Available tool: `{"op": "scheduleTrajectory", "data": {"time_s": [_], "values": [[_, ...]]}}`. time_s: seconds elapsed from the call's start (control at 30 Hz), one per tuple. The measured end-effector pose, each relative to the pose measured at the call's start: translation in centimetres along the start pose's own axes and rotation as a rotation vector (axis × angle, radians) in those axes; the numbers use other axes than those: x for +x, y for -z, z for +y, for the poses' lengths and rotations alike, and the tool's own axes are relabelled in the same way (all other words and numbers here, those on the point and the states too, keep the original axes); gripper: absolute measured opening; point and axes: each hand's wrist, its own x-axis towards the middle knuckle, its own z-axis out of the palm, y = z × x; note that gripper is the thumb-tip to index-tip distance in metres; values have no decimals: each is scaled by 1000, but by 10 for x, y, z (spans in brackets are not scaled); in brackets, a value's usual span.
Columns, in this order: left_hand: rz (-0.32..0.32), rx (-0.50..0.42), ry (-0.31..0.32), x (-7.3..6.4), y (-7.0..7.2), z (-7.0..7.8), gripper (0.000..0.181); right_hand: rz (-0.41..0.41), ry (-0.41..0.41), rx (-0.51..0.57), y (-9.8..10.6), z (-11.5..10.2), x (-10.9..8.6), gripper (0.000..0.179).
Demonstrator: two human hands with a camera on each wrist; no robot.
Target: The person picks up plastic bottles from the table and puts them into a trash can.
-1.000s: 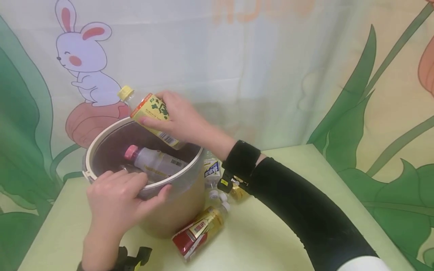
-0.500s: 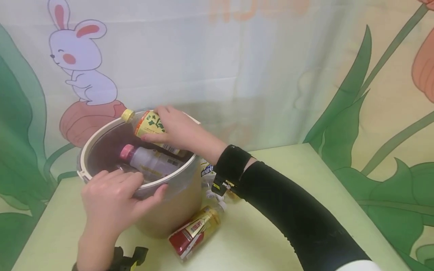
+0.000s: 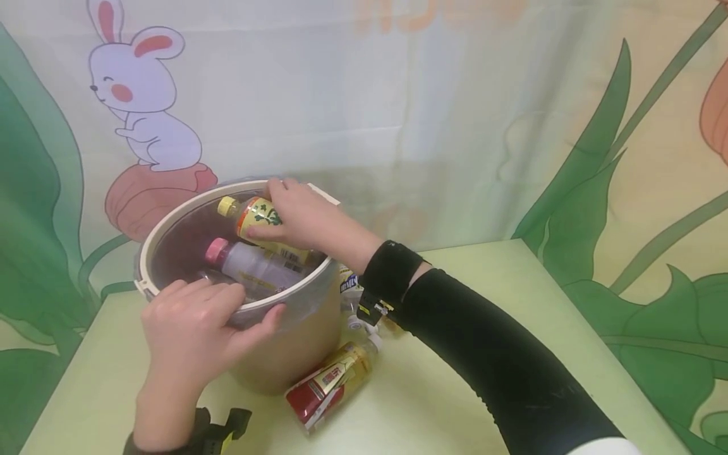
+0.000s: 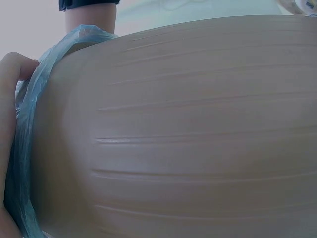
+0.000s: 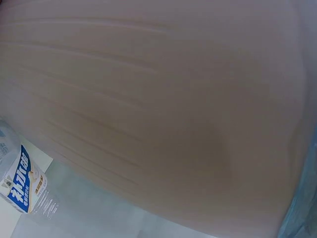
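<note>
A beige bucket (image 3: 284, 360), lined with a thin plastic bag (image 4: 25, 153), stands tilted on the table. My left hand (image 3: 190, 335) grips its near rim, fingers over the edge and thumb outside. Inside the bucket mouth, my right hand (image 3: 298, 215) holds a yellow-labelled bottle (image 3: 258, 215) with a yellow cap, thumb on the near side and fingers around the far side. Just below it lies a pink-capped bottle (image 3: 256, 265) with a pale label. Another clear item beside that one is mostly hidden by my left hand.
Against the bucket's right side lies a red-and-yellow labelled bottle (image 3: 332, 382) on the pale green table (image 3: 443, 392). A clear bottle with a blue-and-white label (image 5: 22, 181) is behind the right wrist, near other white caps. A printed curtain (image 3: 364, 126) hangs behind.
My right hand has lowered the yellow-labelled bottle from above the rim down into the bucket mouth, over the pink-capped bottle. The left hand keeps its grip on the rim.
</note>
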Motion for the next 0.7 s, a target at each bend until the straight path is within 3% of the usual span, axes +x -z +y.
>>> {"op": "scheduleTrajectory", "data": {"time_s": [0.2, 0.7], "values": [[10, -10, -5, -1, -3, -1, 57, 35, 43, -46, 1, 3, 0, 60], [-1, 4, 0, 0, 0, -1, 57, 163, 137, 75, 5, 4, 0, 47]]}}
